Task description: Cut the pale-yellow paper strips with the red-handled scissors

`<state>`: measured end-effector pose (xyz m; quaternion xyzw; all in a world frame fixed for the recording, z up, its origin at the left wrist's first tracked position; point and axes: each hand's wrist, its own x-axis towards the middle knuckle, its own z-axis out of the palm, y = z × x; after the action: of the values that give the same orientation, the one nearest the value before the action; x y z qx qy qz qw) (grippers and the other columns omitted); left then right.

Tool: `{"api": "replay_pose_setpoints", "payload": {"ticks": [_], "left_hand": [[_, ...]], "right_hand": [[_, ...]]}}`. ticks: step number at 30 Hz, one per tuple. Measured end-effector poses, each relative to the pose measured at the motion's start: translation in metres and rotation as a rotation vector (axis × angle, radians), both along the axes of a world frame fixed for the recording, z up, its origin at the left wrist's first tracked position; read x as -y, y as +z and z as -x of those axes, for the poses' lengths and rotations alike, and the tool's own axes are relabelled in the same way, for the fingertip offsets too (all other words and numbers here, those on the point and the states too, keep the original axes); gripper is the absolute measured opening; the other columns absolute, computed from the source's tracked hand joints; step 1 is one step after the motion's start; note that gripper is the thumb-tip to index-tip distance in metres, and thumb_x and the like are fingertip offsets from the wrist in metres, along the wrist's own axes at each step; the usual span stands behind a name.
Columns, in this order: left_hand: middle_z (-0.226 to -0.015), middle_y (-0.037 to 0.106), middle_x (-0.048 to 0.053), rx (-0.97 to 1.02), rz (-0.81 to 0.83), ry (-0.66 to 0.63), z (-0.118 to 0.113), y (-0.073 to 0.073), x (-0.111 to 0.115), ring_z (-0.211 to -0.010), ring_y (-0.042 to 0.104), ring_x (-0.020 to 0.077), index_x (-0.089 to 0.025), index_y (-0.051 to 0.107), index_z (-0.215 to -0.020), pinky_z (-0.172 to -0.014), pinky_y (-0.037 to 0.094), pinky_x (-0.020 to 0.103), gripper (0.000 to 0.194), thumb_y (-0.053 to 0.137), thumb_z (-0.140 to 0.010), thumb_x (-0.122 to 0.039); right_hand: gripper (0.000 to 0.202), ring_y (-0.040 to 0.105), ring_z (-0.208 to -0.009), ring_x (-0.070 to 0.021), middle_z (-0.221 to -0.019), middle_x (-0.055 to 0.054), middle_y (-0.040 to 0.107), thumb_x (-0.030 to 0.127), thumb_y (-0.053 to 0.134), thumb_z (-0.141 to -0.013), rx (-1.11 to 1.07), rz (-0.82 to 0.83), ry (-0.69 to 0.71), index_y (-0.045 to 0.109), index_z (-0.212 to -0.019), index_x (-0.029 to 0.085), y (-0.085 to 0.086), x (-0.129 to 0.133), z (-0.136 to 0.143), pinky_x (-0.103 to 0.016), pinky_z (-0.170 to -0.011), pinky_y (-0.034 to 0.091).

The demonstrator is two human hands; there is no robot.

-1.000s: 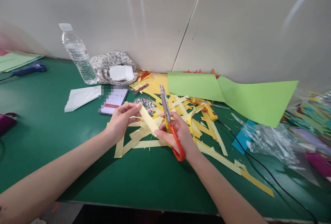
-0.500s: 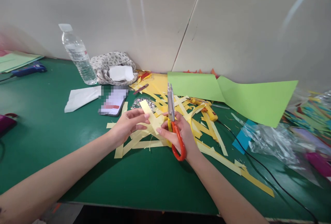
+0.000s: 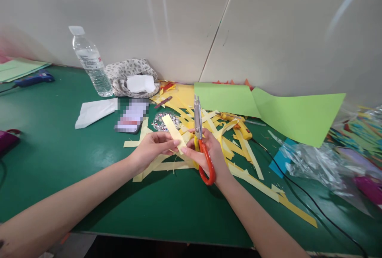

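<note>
A short pale-yellow paper strip [image 3: 172, 126] slants between my two hands. My left hand [image 3: 153, 146] pinches it near its lower part, fingers closed. My right hand [image 3: 210, 150] is wrapped round scissors [image 3: 206, 162] with orange-red handles, their blades together and pointing away from me. The right thumb also presses on the strip's lower end. Beneath both hands lies a tangle of yellow paper strips [image 3: 176, 165]. Just beyond the held strip is a clear bag of small round pieces [image 3: 161, 121], perhaps googly eyes.
A phone [image 3: 133, 117], a tissue [image 3: 95, 111], a water bottle [image 3: 92, 67] and a spotted cloth pouch [image 3: 131, 69] stand at the back left. Green paper [image 3: 298, 115], a yellow glue gun [image 3: 243, 129] with a black cable [image 3: 294, 178], and crumpled plastic [image 3: 316, 166] lie right.
My left hand has moved slightly right and closed its fingers on the strip, lower down near my right thumb. The scissors and right hand have hardly moved.
</note>
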<state>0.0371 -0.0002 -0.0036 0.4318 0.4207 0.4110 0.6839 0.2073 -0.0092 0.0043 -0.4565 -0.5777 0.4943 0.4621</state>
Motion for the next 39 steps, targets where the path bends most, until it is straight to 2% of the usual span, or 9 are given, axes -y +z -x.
{"api": "replay_pose_setpoints", "payload": {"ticks": [22,31,36,39], "left_hand": [[-0.074,0.066,0.0,-0.021,-0.007,0.02,0.0003,-0.0038,-0.0015,-0.068,0.061,0.0085,-0.016,0.066,-0.076,-0.065,0.049,0.02,0.019,0.074,-0.065,-0.029],[-0.072,0.066,0.0,-0.03,0.001,0.015,0.0,-0.0012,-0.0015,-0.068,0.061,0.0086,-0.016,0.067,-0.075,-0.065,0.049,0.02,0.018,0.074,-0.066,-0.029],[-0.072,0.065,0.0,-0.005,0.008,0.017,0.0,-0.0029,-0.0017,-0.068,0.062,0.0089,-0.017,0.066,-0.074,-0.065,0.05,0.02,0.018,0.074,-0.065,-0.029],[-0.071,0.065,-0.001,0.016,-0.027,0.027,0.0015,-0.0043,-0.0025,-0.068,0.062,0.0091,-0.017,0.065,-0.072,-0.064,0.05,0.02,0.016,0.074,-0.066,-0.029]], "right_hand": [[0.044,0.061,-0.061,-0.0149,-0.064,0.005,0.058,0.026,0.071,-0.061,0.031,0.021,-0.003,0.048,-0.097,0.022,0.0028,0.0003,0.0,-0.035,-0.068,0.052],[0.046,0.059,-0.06,-0.0138,-0.063,0.006,0.058,0.022,0.072,-0.06,0.013,0.0,0.011,0.047,-0.098,0.022,-0.0003,-0.0008,-0.0009,-0.033,-0.066,0.051],[0.046,0.058,-0.057,-0.0131,-0.063,0.006,0.058,0.027,0.073,-0.06,0.032,-0.018,-0.01,0.046,-0.098,0.023,-0.0018,-0.0001,0.0008,-0.031,-0.062,0.05],[0.045,0.055,-0.056,-0.0121,-0.069,0.004,0.059,0.032,0.07,-0.065,0.103,-0.104,-0.067,0.044,-0.1,0.024,0.0014,0.0024,0.0006,-0.029,-0.059,0.048]]}}
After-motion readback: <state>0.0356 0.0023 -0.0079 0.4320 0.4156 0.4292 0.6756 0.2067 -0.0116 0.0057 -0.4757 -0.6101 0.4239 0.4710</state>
